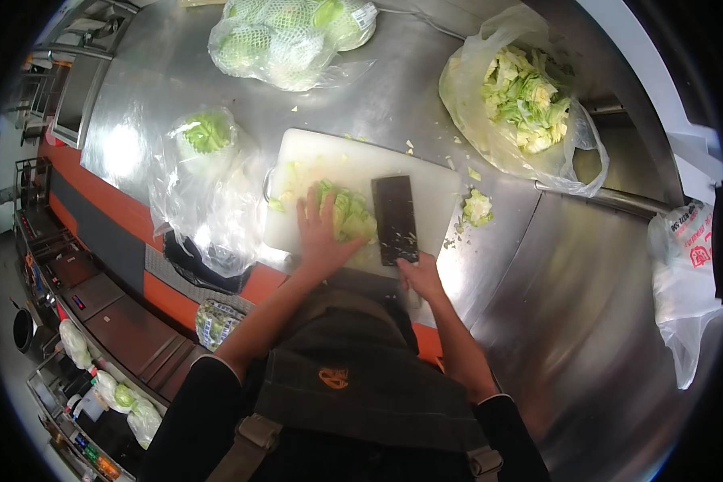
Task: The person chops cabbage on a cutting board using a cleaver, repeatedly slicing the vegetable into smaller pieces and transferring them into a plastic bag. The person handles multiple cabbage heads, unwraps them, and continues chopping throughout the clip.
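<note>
My left hand (325,238) lies with its fingers spread against the left side of a heap of cut green lettuce (354,215). That lettuce rests on a white cutting board (319,150), and part of it is hidden by the hand. In my right hand (420,278) is the handle of a cleaver (395,217). Its broad dark blade is over the board, to the right of the lettuce, with small pale bits stuck to its lower part. A trimmed lettuce core (477,208) sits on the steel table just right of the board.
An open plastic bag of cut lettuce (521,105) stands at the back right of the steel table (174,78). Net-wrapped heads in a clear bag (283,42) lie at the back. Left of the board is a plastic bag (214,187) with one head (206,132). A black-lined bin (202,265) stands below.
</note>
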